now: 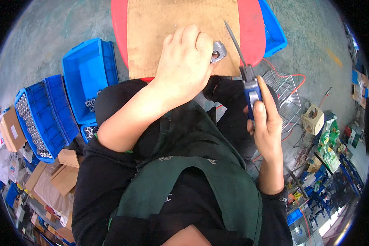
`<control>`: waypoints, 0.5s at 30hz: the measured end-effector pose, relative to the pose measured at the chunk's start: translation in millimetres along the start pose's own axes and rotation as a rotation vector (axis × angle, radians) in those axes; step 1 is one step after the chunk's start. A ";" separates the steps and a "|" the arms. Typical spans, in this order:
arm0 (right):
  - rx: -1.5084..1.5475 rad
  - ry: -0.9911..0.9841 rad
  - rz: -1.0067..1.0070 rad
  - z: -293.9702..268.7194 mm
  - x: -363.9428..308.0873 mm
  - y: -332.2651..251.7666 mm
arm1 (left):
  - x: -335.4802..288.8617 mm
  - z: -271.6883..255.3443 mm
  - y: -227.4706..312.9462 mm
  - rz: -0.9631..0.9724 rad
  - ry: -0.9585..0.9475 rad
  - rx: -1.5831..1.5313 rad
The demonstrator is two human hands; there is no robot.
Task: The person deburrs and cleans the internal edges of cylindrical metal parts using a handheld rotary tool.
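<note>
My left hand [186, 61] is closed over the board, its fingers wrapped round a small grey metal fitting [219, 51] with a round hole. Only the fitting's right end shows; the rest is hidden under the fingers. To the right, my right hand [266, 119] grips a file-like tool [252, 90] with a blue body, a black head and a long, thin, pointed grey blade. The blade points up and to the left, apart from the fitting. Beneath the left hand lies a worn brown board [151, 24] on a red stool [252, 30].
At left stand blue bins [84, 67], some with many metal parts [30, 125]. Another blue bin [276, 39] is behind the stool. A wire basket [281, 92], a red hose [301, 78] and a cream plastic stool [313, 119] are on the right. Cardboard [65, 178] lies lower left.
</note>
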State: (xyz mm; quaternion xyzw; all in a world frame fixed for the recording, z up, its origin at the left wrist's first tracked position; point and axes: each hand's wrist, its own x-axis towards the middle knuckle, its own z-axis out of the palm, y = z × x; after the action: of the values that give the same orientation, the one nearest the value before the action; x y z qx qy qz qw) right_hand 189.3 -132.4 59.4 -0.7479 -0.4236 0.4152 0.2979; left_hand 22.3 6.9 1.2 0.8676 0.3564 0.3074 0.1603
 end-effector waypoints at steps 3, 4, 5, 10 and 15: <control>-0.019 -0.080 0.031 -5.2 -19.4 6.4 | -0.4 -0.6 -0.6 0.005 0.012 0.000; 0.052 -0.082 0.135 -3.5 -26.3 0.6 | -1.0 -1.2 -1.3 -0.004 -0.001 0.001; 0.061 -0.074 0.153 -3.5 -30.8 2.9 | -0.4 -0.5 -0.9 -0.012 -0.012 -0.001; -0.063 -0.078 0.077 -1.6 -20.8 10.7 | 0.2 1.1 -0.4 0.026 0.017 0.006; -0.131 -0.090 -0.052 3.3 8.7 3.7 | -1.2 2.6 1.7 0.038 0.044 0.040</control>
State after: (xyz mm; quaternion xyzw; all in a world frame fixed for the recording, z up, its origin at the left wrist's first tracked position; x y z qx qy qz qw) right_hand 190.4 -126.1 51.7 -0.7351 -0.4821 0.4121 0.2397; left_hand 24.3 4.8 -0.4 0.8703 0.3494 0.3223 0.1292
